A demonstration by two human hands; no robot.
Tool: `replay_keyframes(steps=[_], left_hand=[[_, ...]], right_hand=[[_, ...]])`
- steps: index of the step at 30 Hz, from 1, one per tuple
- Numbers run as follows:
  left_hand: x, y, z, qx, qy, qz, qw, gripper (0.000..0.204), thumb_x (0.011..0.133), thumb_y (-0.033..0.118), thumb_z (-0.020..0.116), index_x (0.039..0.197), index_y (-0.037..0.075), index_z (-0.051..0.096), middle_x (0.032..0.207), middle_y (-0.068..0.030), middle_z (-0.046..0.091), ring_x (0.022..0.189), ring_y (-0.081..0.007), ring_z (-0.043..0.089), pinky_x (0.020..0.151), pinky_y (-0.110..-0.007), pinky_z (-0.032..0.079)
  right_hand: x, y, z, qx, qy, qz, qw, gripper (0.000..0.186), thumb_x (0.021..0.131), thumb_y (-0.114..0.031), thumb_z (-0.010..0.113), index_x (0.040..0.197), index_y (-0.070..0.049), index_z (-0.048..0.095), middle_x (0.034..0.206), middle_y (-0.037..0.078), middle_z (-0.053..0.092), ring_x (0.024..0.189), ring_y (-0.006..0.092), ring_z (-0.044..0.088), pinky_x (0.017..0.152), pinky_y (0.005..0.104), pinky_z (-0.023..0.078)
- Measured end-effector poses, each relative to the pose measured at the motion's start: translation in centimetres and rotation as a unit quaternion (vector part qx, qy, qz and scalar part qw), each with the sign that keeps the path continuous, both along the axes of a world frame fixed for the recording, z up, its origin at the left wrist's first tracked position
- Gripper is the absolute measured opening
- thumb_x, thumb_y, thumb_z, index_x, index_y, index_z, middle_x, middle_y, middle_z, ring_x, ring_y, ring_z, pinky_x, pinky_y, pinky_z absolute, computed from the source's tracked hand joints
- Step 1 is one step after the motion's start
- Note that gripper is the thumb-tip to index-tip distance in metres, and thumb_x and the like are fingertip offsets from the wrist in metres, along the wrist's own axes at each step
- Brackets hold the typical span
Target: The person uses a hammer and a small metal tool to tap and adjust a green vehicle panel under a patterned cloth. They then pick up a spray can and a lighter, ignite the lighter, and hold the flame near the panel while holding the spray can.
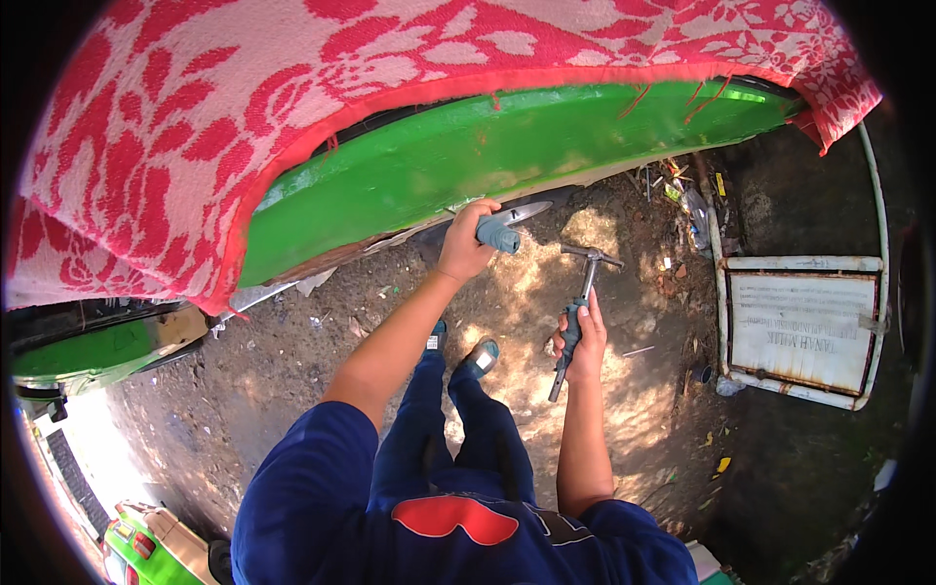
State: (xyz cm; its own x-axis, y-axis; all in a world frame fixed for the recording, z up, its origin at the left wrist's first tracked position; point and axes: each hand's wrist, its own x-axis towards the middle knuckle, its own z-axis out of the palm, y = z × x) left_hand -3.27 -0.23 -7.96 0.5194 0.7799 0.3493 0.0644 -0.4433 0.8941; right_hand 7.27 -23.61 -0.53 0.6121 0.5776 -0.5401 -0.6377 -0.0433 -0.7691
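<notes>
Head view: near the middle of the frame, the left hand is gripping a tool with a thick grey-blue handle, its fingers curling over the top. A shiny pointed metal piece is sticking out toward the right beside that handle (the fingers are hiding whether the two are joined). Just right of centre, the right hand is closing around the grey handle of a hammer, which is standing steeply in the frame, its head pointing up and its lower end sticking out below the fist. The hammer's head and the pointed piece are lying near each other in the frame but apart.

Above the hands, a long green panel is curving across the upper middle, and a red-and-pink patterned cloth is draping over its top. The left hand is showing near the panel's lower edge; whether it is touching, I cannot tell. Below, the person's shoes are resting on sun-dappled dirt ground. On the right, a white-framed board is showing printed lettering, and scattered litter is lying up and left of it. At lower left, a green vehicle is peeking in.
</notes>
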Motion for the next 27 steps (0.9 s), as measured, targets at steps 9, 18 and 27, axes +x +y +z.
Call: replay_keyframes(steps=[9,18,27], left_hand=[[-3.2,0.5,1.8,-0.080,0.043,0.032,0.995,0.019,0.085,0.009,0.074,0.097,0.005,0.060,0.090,-0.0071,0.068,0.085,-0.0214,0.063,0.082,-0.032,0.050],[-2.7,1.9,1.8,-0.168,-0.041,0.008,0.985,0.016,0.083,-0.002,0.065,0.097,0.004,0.061,0.087,-0.0075,0.066,0.084,-0.0166,0.062,0.078,-0.029,0.050],[-3.2,0.7,1.9,-0.146,-0.068,0.012,0.987,0.023,0.078,-0.006,0.064,0.099,0.004,0.061,0.091,-0.0113,0.066,0.084,-0.0252,0.065,0.080,-0.033,0.050]], right_hand=[[-5.1,2.0,6.6,-0.049,-0.214,0.128,0.967,0.052,0.102,-0.014,0.051,0.151,-0.007,0.037,0.074,-0.001,0.054,0.055,0.0041,0.046,0.048,0.0209,0.039],[-6.6,6.5,4.8,-0.181,-0.286,0.232,0.912,0.050,0.099,-0.016,0.057,0.148,-0.011,0.046,0.074,-0.003,0.054,0.059,0.0035,0.044,0.053,0.0204,0.040],[-7.7,3.5,8.8,-0.018,-0.356,0.168,0.919,0.050,0.100,-0.012,0.055,0.148,-0.009,0.043,0.075,-0.002,0.055,0.060,0.0044,0.047,0.054,0.0215,0.042]])
